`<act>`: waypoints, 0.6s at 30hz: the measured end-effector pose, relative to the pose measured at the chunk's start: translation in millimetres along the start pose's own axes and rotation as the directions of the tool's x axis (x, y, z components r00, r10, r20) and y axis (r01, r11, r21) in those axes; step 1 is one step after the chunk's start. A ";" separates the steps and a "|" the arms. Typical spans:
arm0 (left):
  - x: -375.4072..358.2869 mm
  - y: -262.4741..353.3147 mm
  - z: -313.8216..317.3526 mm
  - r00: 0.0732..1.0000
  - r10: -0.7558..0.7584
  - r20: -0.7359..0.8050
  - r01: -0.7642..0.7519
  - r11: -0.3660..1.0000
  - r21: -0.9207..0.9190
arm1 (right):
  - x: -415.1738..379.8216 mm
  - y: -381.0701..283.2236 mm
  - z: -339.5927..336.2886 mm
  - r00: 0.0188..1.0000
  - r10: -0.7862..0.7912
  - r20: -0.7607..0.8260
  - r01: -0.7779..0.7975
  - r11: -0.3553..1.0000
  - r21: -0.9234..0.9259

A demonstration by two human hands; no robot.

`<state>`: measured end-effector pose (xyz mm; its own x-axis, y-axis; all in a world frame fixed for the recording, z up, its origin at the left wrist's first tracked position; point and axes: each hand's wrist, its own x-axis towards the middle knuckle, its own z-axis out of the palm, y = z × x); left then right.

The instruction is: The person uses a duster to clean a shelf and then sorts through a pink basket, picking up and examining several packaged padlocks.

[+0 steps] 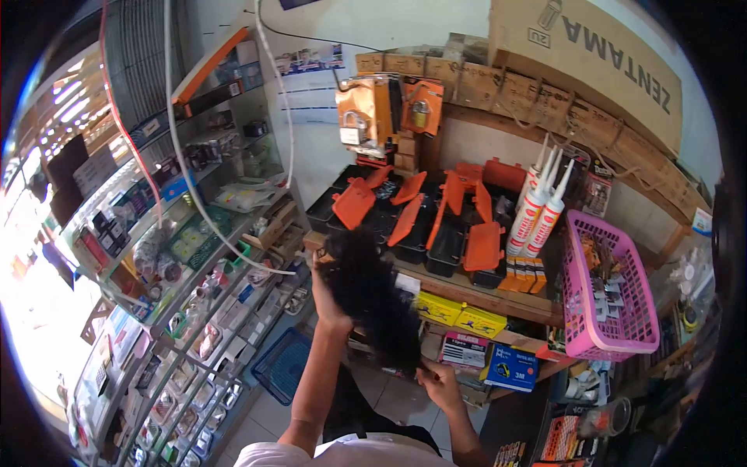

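The right hand [440, 383] pinches the near end of the black duster [372, 300] between thumb and fingers. The left hand [330, 302] lies along the duster's left flank toward the far end; the fluff hides most of its fingers, so I cannot tell how tightly they close.

The duster is held up in front of the body, between bench and lap. Its long axis runs aslant — far end up and to the left, toward the bench, near end down and to the right, at the right hand. The fluff is widest around the left hand and narrows toward the right.

Past the far end, black boxes [445, 247] with orange lids [354, 204] crowd the bench, many lids tilted up. To their right, white-nozzled tubes [537, 222] stand grouped behind small orange boxes [523, 274], with a pink basket [607, 343] beside them. Below the bench edge sit yellow packs [459, 313] and a blue box [511, 368], the latter near the right hand.

On the left — well apart from the duster — a blue crate [285, 366] rests on the floor beside the glass shelves [187, 289].
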<state>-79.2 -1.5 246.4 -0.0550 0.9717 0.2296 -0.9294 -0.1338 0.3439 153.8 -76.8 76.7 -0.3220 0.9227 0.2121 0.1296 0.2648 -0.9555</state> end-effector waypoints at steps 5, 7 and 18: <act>-6.8 1.0 -8.3 0.991 0.079 -0.105 -0.072 0.995 0.071 | -1.6 1.3 7.9 0.993 0.053 -0.109 -0.043 0.994 0.096; -14.6 -6.9 -3.2 0.993 -0.037 -0.116 0.034 0.999 -0.029 | 1.8 -4.4 13.5 0.992 0.041 -0.120 -0.031 0.996 0.087; -15.4 12.9 -11.1 0.991 0.025 -0.131 -0.007 0.991 0.134 | -12.8 49.4 51.6 0.996 0.040 -0.082 -0.026 0.986 0.167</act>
<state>-94.4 -16.0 237.2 -0.1252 0.9852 0.1170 -0.8717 -0.1655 0.4613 115.9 -90.0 16.1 -0.2385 0.9525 0.1895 -0.0204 0.1902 -0.9815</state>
